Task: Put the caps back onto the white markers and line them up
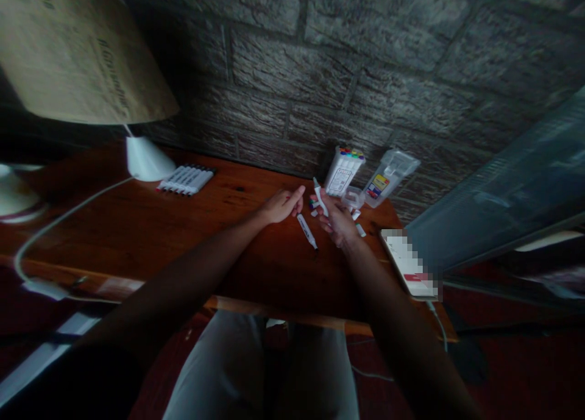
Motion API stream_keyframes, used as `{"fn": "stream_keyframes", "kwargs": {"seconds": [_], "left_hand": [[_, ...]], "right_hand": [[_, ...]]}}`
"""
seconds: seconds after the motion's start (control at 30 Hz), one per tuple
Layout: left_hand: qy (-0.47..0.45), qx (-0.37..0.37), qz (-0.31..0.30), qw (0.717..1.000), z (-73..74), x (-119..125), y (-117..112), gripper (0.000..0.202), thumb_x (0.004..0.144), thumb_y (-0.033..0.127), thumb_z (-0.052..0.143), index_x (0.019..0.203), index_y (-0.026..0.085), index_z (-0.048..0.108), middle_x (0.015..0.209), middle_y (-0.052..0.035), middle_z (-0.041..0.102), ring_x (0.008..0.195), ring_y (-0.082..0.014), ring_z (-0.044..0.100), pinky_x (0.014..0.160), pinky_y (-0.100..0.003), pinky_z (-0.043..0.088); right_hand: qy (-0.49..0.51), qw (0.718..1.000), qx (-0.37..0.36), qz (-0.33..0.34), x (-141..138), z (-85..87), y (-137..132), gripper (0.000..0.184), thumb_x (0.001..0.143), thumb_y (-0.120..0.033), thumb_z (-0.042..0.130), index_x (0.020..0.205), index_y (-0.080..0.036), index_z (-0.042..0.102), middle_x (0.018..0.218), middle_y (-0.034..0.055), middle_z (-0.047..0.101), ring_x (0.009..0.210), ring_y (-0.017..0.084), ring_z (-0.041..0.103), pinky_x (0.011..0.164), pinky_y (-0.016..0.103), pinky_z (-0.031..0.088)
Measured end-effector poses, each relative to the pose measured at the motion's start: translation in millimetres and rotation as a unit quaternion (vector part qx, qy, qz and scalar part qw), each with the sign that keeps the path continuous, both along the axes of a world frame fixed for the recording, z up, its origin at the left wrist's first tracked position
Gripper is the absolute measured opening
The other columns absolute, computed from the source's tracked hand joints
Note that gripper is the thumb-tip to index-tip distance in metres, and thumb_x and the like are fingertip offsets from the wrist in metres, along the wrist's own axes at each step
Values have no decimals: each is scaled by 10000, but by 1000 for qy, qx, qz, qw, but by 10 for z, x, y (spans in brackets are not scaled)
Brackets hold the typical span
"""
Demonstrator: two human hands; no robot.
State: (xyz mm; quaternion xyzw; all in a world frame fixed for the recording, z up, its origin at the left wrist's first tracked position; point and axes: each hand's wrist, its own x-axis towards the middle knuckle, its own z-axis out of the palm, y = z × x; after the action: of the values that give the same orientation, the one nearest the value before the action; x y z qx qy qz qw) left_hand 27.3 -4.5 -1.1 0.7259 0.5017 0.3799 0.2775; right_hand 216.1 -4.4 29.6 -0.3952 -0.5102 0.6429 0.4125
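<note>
My right hand (339,220) is closed around a white marker (320,199), whose grey tip end points up and to the left. To its left, my left hand (282,206) is half curled, with the thumb stretched toward the marker. A small reddish spot shows at its fingers, but I cannot make out what they hold. Just below the hands, another white marker (306,231) lies on the wooden table (256,255), its dark end toward me. Small white caps (361,230) and a few marker ends lie beside and behind my right hand, partly hidden by it.
A row of several white markers (187,180) lies near the lamp (145,158) at left. Behind my right hand stand a case of coloured markers (345,171) and a clear plastic case (390,177). A phone-like device (406,264) with a cable sits at the right edge.
</note>
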Motion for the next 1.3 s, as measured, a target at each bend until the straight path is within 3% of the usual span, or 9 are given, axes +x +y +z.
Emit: {"fn": "stream_keyframes", "kwargs": {"seconds": [0.1,0.23,0.63,0.9,1.1,1.3], "left_hand": [[0,4,-5,1000,-2,2,2,843,1001,710,64,668,183,632,567,-26,607,591,-145,582,730,-301,455],[1,4,-4,1000,9,4,-6,833,1004,709,80,659,185,627,573,-26,612,597,-147,590,754,-307,461],[3,-3,2,1000,7,2,-3,832,1014,698,84,668,183,638,577,-26,615,603,-147,589,751,-308,453],[4,-4,2,1000,-1,7,5,825,1016,691,82,654,187,627,563,-26,606,594,-150,582,721,-305,446],[2,0,3,1000,14,9,-4,810,1018,686,100,654,190,628,564,-24,606,597,-150,581,722,-303,444],[3,-2,7,1000,27,16,-10,805,1024,672,107,645,187,626,561,-28,607,598,-153,585,738,-308,447]], "right_hand": [[4,999,-19,27,16,19,-4,580,714,-682,792,1082,-241,711,587,-100,430,403,19,219,387,193,52],[-30,999,0,40,7,9,-15,609,729,-744,739,1055,-230,736,557,-101,377,397,26,206,385,204,51],[-78,995,17,-56,-70,-169,83,505,766,-682,730,891,-193,741,682,-23,577,485,52,407,394,196,188],[-61,995,35,-72,-80,-147,55,533,678,-691,789,857,-214,633,671,-46,593,518,66,478,415,175,246],[-43,994,33,-98,-73,-107,45,546,690,-699,774,861,-218,580,622,-66,575,452,53,410,412,184,238],[-47,997,20,-55,-80,-132,63,441,761,-609,755,907,-203,665,615,-61,552,434,42,363,405,193,222]]}}
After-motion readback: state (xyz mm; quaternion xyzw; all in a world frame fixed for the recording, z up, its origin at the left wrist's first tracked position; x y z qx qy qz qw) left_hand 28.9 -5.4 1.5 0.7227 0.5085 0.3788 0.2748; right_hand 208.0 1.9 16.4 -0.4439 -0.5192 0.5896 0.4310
